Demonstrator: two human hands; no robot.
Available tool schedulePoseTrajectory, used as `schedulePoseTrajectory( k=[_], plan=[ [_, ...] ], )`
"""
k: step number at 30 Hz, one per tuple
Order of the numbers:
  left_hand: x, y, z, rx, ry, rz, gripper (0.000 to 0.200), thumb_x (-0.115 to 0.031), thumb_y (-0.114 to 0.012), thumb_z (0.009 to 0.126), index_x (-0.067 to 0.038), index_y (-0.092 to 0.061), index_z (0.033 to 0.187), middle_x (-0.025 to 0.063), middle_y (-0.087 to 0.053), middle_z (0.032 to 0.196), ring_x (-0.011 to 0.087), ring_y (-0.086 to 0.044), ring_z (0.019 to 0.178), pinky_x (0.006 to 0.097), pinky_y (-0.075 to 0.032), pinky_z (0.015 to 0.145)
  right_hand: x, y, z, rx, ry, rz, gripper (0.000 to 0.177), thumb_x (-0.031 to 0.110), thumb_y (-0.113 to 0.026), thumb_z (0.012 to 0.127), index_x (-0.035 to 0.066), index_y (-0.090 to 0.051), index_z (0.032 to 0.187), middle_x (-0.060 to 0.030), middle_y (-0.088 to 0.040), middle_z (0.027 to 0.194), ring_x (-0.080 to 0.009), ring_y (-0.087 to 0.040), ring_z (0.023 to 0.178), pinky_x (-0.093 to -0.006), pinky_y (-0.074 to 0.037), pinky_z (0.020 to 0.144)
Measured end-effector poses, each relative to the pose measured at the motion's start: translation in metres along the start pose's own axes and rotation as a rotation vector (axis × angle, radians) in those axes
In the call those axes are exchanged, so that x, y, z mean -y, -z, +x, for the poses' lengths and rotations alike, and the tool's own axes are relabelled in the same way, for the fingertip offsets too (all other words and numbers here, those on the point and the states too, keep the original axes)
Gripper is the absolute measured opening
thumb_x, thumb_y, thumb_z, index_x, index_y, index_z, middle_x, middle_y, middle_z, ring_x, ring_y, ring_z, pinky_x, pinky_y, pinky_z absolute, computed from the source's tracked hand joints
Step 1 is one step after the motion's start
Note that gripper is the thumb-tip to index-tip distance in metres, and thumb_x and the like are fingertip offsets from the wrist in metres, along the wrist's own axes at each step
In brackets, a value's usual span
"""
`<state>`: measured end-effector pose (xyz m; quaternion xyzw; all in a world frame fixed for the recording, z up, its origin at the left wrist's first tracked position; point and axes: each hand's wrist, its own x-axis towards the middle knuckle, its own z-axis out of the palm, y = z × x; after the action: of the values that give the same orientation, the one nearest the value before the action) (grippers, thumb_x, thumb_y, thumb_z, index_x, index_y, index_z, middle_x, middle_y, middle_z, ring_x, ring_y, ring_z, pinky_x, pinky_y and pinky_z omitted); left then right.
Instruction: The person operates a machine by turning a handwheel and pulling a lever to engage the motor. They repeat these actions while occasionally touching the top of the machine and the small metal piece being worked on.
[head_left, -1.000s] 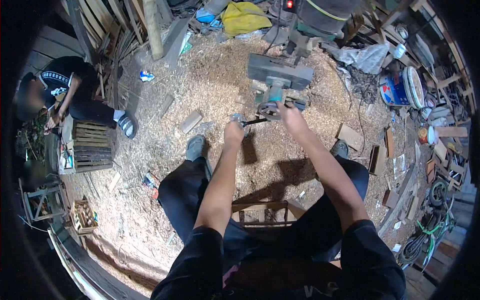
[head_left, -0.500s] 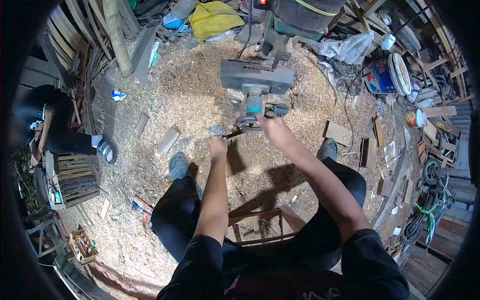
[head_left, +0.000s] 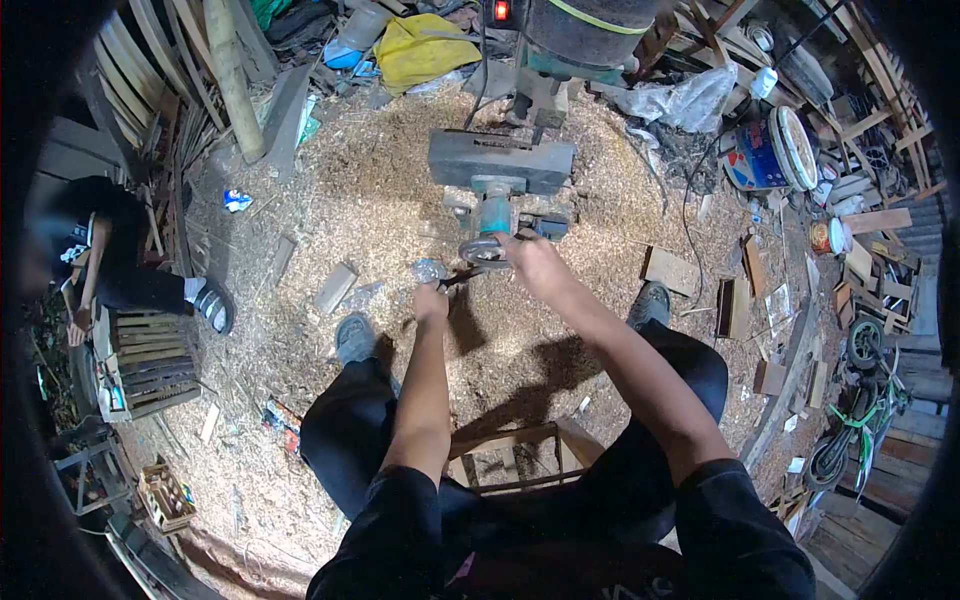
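Note:
A machine with a green neck [head_left: 495,213] and a round metal handwheel [head_left: 486,251] stands in front of me, with a dark grey block [head_left: 502,160] across its top. My left hand [head_left: 430,301] is closed around the near end of a dark, slim bar [head_left: 462,275], which slants up toward the handwheel. At the wheel's right side, my right hand [head_left: 536,265] is closed with its fingers curled over the rim area. What those fingers grip is partly hidden by the hand. A clear plastic bottle or bag [head_left: 428,270] lies just beyond my left hand.
Wood shavings cover the floor [head_left: 380,220]. Wooden blocks [head_left: 672,271] lie by my right foot, and a paint bucket [head_left: 770,152] stands at the upper right. A person [head_left: 95,240] sits at the left. A small motorbike [head_left: 855,425] is at the right. A yellow cloth [head_left: 425,50] lies at the back.
The whole view has shifted slightly, so the machine appears a little lower and further left. Both hands keep nearly the same places at the bar and handwheel.

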<state>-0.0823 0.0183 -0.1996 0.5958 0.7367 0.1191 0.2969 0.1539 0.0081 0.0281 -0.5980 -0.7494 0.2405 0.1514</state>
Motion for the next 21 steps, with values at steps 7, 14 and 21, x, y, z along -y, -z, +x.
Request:
schedulePoseTrajectory(
  k=[7,14,21],
  plan=[
    [-0.074,0.113,-0.053,-0.016,-0.278,-0.180,0.032,-0.012,-0.059,0.091,-0.008,-0.066,0.122,0.0258,-0.067,0.106,0.0410,-0.065,0.103,0.0427,-0.052,0.091,0.008,0.015,-0.011,-0.101,-0.126,0.225,0.031,0.009,-0.063,0.092,0.003,-0.066,0.123,-0.0244,-0.069,0.095,-0.0304,-0.069,0.079,-0.0411,-0.055,0.073],
    [-0.215,0.235,-0.066,-0.348,-0.736,-0.520,0.030,-0.012,-0.058,0.095,0.002,-0.065,0.121,0.0208,-0.068,0.117,0.0319,-0.065,0.110,0.0369,-0.050,0.096,0.015,0.138,-0.032,-0.498,-0.082,0.358,0.025,0.013,-0.058,0.097,-0.001,-0.068,0.115,-0.0155,-0.071,0.102,-0.0189,-0.068,0.077,-0.0305,-0.054,0.067],
    [-0.409,0.365,-0.126,-0.716,-1.163,-0.510,0.046,-0.019,-0.064,0.091,0.000,-0.056,0.131,0.0207,-0.057,0.132,0.0352,-0.055,0.124,0.0385,-0.043,0.104,0.036,0.297,-0.024,-0.876,0.111,0.531,0.028,0.017,-0.062,0.095,-0.004,-0.068,0.112,-0.0107,-0.072,0.087,-0.0154,-0.069,0.077,-0.0301,-0.053,0.069]
  ],
)
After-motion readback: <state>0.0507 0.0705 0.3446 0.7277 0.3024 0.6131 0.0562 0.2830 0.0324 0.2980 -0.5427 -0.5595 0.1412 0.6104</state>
